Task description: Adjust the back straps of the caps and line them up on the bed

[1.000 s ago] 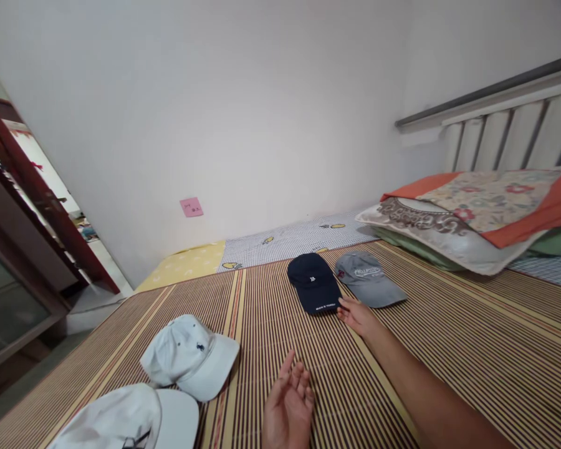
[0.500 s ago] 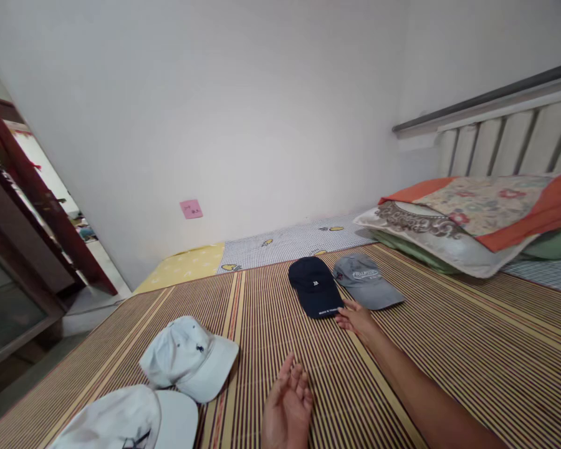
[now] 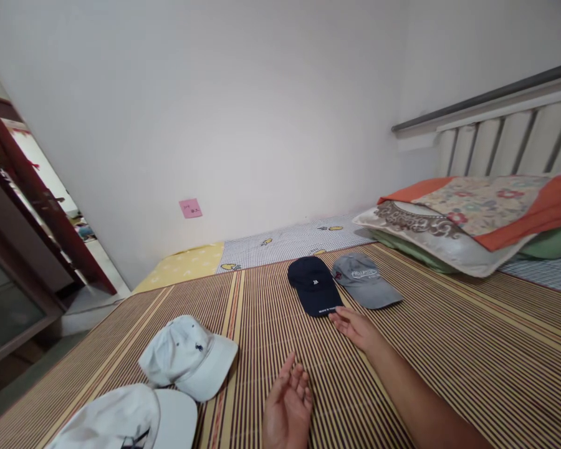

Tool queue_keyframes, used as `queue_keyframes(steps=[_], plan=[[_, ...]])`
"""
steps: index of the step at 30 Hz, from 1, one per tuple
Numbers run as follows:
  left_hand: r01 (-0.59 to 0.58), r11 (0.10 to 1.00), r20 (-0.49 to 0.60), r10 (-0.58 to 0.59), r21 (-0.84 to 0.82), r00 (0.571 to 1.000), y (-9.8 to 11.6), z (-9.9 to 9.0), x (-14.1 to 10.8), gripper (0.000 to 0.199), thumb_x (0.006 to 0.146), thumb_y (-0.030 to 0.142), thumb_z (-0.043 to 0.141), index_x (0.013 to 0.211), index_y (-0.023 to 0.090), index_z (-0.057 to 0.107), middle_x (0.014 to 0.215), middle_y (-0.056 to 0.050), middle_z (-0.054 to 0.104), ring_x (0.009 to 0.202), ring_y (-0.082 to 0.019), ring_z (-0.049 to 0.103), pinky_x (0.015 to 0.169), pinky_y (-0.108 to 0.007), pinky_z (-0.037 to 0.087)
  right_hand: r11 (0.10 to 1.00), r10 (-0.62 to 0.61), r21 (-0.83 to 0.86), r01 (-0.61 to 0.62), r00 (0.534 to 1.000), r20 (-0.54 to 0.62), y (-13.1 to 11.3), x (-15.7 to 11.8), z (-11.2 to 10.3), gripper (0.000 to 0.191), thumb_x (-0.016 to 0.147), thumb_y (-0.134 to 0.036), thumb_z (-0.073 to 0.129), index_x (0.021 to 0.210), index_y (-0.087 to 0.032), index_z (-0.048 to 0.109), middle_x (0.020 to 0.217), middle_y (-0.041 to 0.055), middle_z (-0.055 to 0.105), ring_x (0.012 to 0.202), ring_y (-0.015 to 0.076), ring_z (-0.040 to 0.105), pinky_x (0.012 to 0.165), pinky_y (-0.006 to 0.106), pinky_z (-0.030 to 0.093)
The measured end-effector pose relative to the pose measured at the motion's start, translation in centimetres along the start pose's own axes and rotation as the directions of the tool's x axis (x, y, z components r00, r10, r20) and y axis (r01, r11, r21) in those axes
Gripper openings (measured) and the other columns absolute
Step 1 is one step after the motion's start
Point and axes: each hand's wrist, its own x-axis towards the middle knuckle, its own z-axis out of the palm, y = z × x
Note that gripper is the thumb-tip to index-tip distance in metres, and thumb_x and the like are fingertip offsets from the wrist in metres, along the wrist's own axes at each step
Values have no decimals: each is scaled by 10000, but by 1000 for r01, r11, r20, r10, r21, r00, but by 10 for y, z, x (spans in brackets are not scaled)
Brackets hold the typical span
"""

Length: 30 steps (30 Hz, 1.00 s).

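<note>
My right hand [image 3: 355,327] reaches in from the lower right, fingers apart and holding nothing. Its fingertips are at the brim edge of a navy baseball cap [image 3: 312,284]; whether they touch it I cannot tell. Close against that cap's right side lies a grey baseball cap [image 3: 365,282] with white lettering. My left hand [image 3: 288,402] rests palm up at the lower middle, loosely open with nothing in it. To its left are a pale blue baseball cap [image 3: 187,355] with a dark emblem and a white baseball cap [image 3: 121,421], cut off by the frame's bottom.
A striped bamboo mat [image 3: 449,349] covers the bed. Stacked pillows [image 3: 500,199], topped by a floral cloth with orange borders, lie at the right by the headboard [image 3: 509,137]. A pink note [image 3: 190,208] is on the wall [image 3: 271,112]. A doorway stands at the left.
My right hand has shifted slightly left and towards me along the navy cap's brim. My left hand and all the caps stay in place.
</note>
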Motion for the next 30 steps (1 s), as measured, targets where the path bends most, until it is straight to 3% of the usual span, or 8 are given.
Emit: queue_keyframes(steps=[6, 11, 16, 22, 30], plan=[[-23, 1000, 7, 24, -12, 1000, 2, -2, 0, 675, 966, 96, 570, 1591, 141, 320, 975, -120, 772, 855, -211, 764, 744, -285, 589, 988, -13, 152, 4, 998, 61, 9, 3, 13, 259, 838, 2, 669, 1031, -168, 701, 915, 65, 761, 810, 146, 784, 687, 166, 654], [-47, 999, -34, 47, -3, 998, 1, -1, 1, 597, 984, 107, 528, 1559, 138, 369, 942, -111, 764, 805, -199, 760, 700, -276, 586, 972, -73, 227, 58, 996, 59, 9, 15, 23, 346, 843, -32, 679, 1136, -215, 692, 1109, 67, 746, 944, 183, 783, 874, 294, 672], [-30, 1000, -90, 30, 11, 995, 3, 11, -6, 587, 986, 113, 532, 1550, 121, 368, 938, -109, 758, 804, -204, 760, 711, -286, 594, 957, -130, 269, 110, 990, 58, -6, 31, 39, 282, 861, -21, 653, 1063, -211, 704, 1302, 62, 693, 1077, 208, 755, 987, 370, 629], [-26, 1000, -105, 27, 12, 994, 4, 22, -15, 533, 997, 98, 488, 1522, 110, 400, 894, -93, 739, 750, -183, 746, 672, -267, 579, 956, -109, 275, 99, 994, 24, -15, 45, 41, 244, 893, -56, 651, 1076, -213, 692, 1285, 78, 695, 1092, 215, 753, 960, 375, 635], [-45, 998, -110, 48, 32, 993, 2, 20, -11, 543, 987, 111, 527, 1516, 93, 406, 913, -100, 739, 762, -182, 742, 670, -265, 584, 972, -8, 233, 7, 1000, 3, 7, 24, 17, 244, 909, -45, 619, 1076, -207, 690, 1129, 80, 721, 1016, 192, 774, 928, 334, 650]])
